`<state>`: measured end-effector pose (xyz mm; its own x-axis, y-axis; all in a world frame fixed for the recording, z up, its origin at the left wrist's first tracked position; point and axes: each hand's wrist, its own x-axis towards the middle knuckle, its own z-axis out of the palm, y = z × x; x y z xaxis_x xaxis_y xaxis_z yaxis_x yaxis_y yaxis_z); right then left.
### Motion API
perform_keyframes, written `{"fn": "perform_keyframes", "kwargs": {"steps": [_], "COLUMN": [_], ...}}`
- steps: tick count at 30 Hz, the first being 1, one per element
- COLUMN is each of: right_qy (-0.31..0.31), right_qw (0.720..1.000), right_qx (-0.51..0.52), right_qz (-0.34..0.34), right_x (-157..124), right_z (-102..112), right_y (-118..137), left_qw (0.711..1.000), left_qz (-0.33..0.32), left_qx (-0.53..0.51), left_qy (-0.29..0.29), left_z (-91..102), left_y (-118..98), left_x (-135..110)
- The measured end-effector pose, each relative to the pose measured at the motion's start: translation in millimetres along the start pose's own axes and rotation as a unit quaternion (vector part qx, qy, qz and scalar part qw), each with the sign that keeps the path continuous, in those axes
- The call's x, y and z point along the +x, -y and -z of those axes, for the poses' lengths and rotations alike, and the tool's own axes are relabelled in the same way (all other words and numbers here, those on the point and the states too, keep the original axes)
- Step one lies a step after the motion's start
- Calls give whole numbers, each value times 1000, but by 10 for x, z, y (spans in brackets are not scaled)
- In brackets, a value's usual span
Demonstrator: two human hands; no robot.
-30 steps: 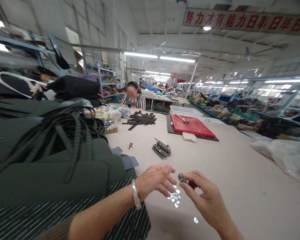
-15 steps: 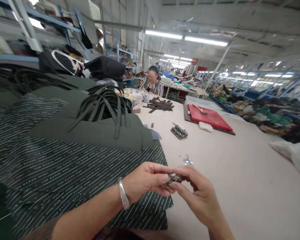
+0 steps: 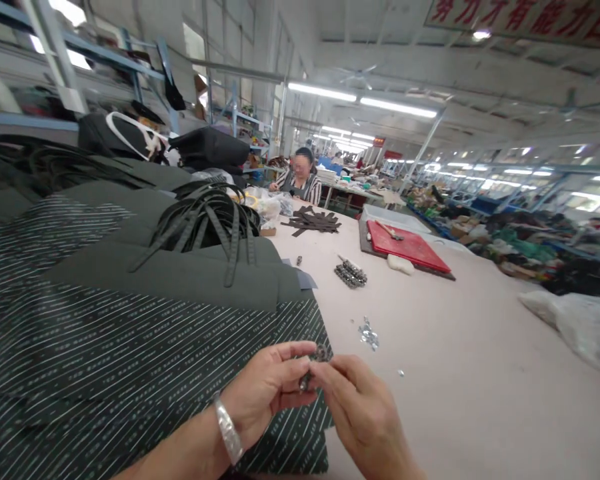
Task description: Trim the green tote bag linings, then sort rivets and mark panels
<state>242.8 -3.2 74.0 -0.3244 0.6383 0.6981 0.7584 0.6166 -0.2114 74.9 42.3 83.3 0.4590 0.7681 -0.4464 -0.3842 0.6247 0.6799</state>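
My left hand (image 3: pixel 265 385), with a silver bangle (image 3: pixel 228 430) at the wrist, holds a cluster of small dark shiny metal pieces (image 3: pixel 321 353) between thumb and fingers. Closed against its near side, my right hand (image 3: pixel 365 417) pinches at the cluster with thumb and fingertips, which partly hide it. Both hands are above the edge of a dark striped, lettered fabric (image 3: pixel 180 347). Beyond them on the pale table (image 3: pixel 460 373) lie a small heap of silvery metal bits (image 3: pixel 368 335) and one loose bit (image 3: pixel 401 373). Farther back are rows of similar dark metal pieces (image 3: pixel 351 273).
Dark straps (image 3: pixel 205 220) lie on grey-green panels (image 3: pixel 180 270) at left. A pile of dark strips (image 3: pixel 311 220), a red board (image 3: pixel 410 248) with a hammer-like tool (image 3: pixel 389 231), and a white block (image 3: pixel 401 265) lie farther back. Another person (image 3: pixel 301 179) sits at the far end.
Both hands have shifted left and slightly down in view. My right hand has turned, its fingers now closer together at the cluster. The loose silvery bit at right now shows. The camera view has shifted too.
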Motion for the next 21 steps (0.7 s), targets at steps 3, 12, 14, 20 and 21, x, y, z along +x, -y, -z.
{"fn": "perform_keyframes", "kwargs": {"steps": [3,12,14,20,21], "right_qy": [-13,-58,-41,15,10], "right_qw": [998,986,980,955,946], "right_qx": [-60,20,-33,-43,4], "right_qz": [20,-157,-190,-293,-324], "right_x": [-33,-445,-578,-600,-541], "right_z": [-119,-181,-180,-215,-227], "right_y": [-70,-627,-886,-1155,-1084], "left_qw": [999,997,997,999,1000], "left_qz": [15,30,32,5,-1], "left_qx": [-14,-72,-72,-33,-23], "left_qy": [-27,-27,-6,10,7], "left_z": [15,76,103,167,175], "left_y": [81,138,97,54,58], "left_x": [79,399,412,428,436]}}
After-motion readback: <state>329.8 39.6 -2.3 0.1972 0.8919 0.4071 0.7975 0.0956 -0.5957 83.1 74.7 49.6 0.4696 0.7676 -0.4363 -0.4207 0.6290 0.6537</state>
